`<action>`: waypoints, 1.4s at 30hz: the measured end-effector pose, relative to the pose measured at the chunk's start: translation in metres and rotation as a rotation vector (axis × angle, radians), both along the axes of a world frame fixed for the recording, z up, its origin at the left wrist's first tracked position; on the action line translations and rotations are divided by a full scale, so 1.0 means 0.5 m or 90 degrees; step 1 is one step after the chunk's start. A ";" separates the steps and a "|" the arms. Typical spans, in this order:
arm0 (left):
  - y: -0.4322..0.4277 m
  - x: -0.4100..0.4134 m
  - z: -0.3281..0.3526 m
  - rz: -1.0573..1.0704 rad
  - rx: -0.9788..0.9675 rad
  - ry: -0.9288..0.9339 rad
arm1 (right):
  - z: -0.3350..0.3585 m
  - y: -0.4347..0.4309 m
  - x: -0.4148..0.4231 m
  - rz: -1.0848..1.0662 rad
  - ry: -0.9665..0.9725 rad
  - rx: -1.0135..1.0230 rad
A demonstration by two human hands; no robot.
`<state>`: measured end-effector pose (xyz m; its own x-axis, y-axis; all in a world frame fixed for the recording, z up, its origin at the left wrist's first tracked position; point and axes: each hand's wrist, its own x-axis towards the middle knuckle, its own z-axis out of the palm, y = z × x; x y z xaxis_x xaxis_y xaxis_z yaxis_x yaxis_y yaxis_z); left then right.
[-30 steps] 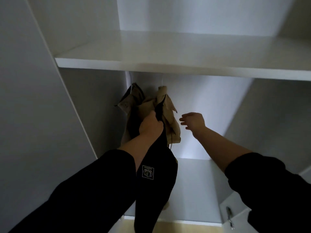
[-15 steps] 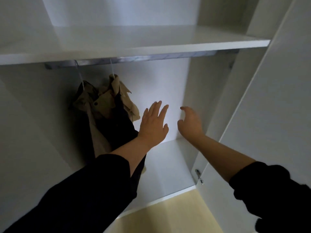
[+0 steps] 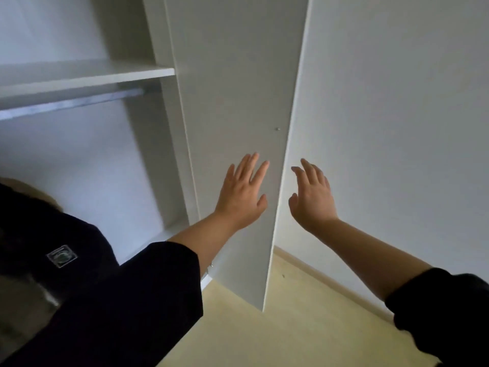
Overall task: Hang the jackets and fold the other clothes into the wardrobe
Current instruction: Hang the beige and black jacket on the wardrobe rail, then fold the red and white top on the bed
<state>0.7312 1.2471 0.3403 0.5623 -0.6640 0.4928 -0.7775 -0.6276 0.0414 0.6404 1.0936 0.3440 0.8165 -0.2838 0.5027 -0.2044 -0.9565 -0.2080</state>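
Having released the jacket (image 3: 53, 234), left hand (image 3: 242, 193) and right hand (image 3: 312, 198) near the door (image 3: 238, 102), fingers (image 3: 250, 168) spread.

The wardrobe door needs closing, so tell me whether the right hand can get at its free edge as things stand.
Probably yes. The right hand is open just beside the free edge of the door, on its outer side, with nothing between them. The left hand is spread before the inner face.
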 end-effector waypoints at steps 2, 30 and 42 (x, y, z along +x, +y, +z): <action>-0.108 -0.094 -0.006 -0.053 0.002 -0.009 | -0.008 -0.090 -0.120 -0.062 0.013 -0.009; -1.254 -0.915 -0.127 -0.589 0.228 -0.133 | -0.143 -0.950 -1.089 -0.669 0.102 0.113; -1.602 -1.163 -0.172 -0.691 0.272 0.040 | -0.202 -1.241 -1.361 -0.837 0.054 0.238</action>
